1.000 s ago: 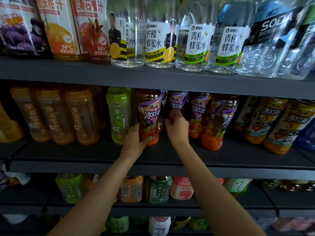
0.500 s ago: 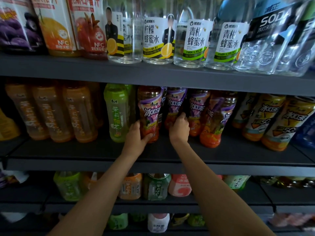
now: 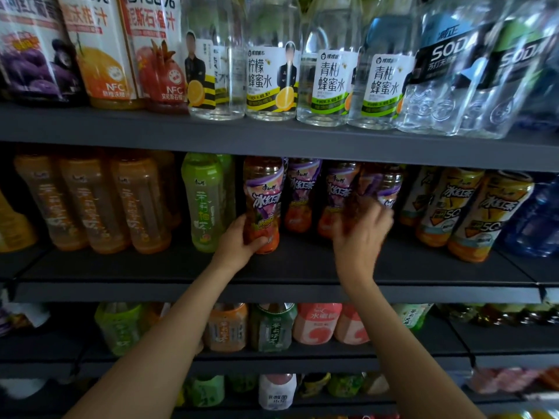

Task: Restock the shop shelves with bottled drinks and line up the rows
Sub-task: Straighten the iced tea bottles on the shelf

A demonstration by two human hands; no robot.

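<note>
head view: middle shelf (image 3: 272,293), both my hands in on the purple-label iced tea section, top shelf (image 3: 272,137) above it.
far left: orange tea bottles (image 3: 90,204) upright in a row, look aligned, I'm not touching them.
left of centre: green tea bottle (image 3: 204,201) upright, just beside the one I'm holding.
left hand (image 3: 239,241): fingers and thumb wrapped round the base of the front iced tea bottle (image 3: 262,204); bottle upright, standing near the shelf front.
centre: next iced tea bottles (image 3: 302,195) sit further back than the held one, so this front line is uneven.
right hand (image 3: 361,234): motion-blurred, fingers curled in front of another iced tea bottle (image 3: 384,186); can't tell if it has a grip or is only touching.
right: yellow-label iced tea bottles (image 3: 472,213) lean a bit, fronts staggered.
progress, my read: shelf is mostly stocked, the job's in the lining-up phase. Purple row needs pulling level, yellow row probably needs straightening too.
lower shelves: stocked, too dim to judge alignment.
</note>
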